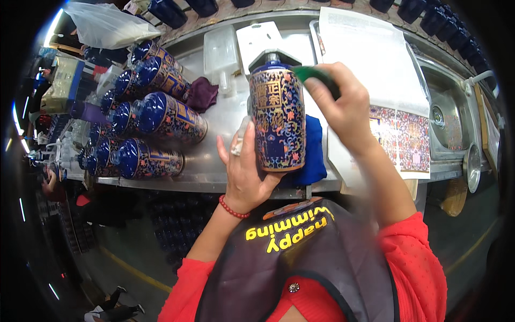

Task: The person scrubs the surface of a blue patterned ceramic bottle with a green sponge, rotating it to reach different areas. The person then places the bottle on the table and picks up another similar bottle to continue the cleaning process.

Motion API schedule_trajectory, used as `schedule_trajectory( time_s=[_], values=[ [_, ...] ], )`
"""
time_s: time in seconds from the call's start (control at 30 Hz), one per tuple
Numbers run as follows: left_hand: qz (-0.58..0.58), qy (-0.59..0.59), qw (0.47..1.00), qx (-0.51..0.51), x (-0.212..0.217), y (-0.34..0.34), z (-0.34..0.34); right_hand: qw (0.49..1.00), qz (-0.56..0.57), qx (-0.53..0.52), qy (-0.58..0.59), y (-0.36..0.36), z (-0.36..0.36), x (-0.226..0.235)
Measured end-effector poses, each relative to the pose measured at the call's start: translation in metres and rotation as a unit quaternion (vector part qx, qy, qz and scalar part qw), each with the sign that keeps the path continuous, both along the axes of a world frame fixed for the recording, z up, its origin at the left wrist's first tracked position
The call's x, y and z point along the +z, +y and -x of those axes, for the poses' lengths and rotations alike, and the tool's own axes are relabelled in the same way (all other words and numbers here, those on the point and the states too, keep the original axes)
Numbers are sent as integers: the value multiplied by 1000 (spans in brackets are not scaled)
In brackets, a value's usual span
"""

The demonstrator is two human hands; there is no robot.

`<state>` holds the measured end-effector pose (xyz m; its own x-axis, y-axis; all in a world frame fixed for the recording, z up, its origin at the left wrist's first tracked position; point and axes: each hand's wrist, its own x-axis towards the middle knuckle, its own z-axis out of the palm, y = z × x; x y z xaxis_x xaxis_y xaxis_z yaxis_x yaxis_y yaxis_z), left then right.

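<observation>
A dark blue bottle [280, 121] with a colourful floral pattern and gold lettering stands in front of me, its neck pointing away. My left hand [245, 174] grips its lower left side, a red bead bracelet on the wrist. Something small and white [238, 140] shows at the left fingers; I cannot tell what it is. Closed round a green scraper-like tool [316, 77], my right hand [347, 104] is at the bottle's upper right shoulder. The tool is blurred, so its exact contact with the bottle is unclear. A blue cloth [314, 153] lies partly behind the bottle.
Several patterned bottles [169, 118] lie or lean at the left of the metal table [214, 166], beside a dark purple cloth [202, 94]. Right of me are printed floral sheets [407, 139], white backing paper [370, 59] and a sink [445, 115]. More blue bottles [448, 27] line the far edge.
</observation>
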<state>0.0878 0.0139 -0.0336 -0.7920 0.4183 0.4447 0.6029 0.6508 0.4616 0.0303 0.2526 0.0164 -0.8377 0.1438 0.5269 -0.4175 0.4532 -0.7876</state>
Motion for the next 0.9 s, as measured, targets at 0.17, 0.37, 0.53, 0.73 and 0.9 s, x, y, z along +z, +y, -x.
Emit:
schedule_trajectory(
  time_s=[0.17, 0.37, 0.53, 0.73, 0.9],
  values=[
    [-6, 24, 1000, -9, 4, 2, 8, 919, -313, 206, 120, -9, -55, 29],
    [-10, 32, 999, -2, 0, 4, 8, 964, -206, 137, 102, 4, -61, 26],
    [-21, 6, 1000, -16, -5, 1, 10, 902, -163, 397, 52, 12, -75, 17],
    [-49, -53, 997, -28, -8, -3, 10, 984, -1, 173, -38, 26, -73, 4],
    [10, 27, 999, -31, -10, -6, 11, 951, 215, 143, -168, 22, -84, -11]
  ],
)
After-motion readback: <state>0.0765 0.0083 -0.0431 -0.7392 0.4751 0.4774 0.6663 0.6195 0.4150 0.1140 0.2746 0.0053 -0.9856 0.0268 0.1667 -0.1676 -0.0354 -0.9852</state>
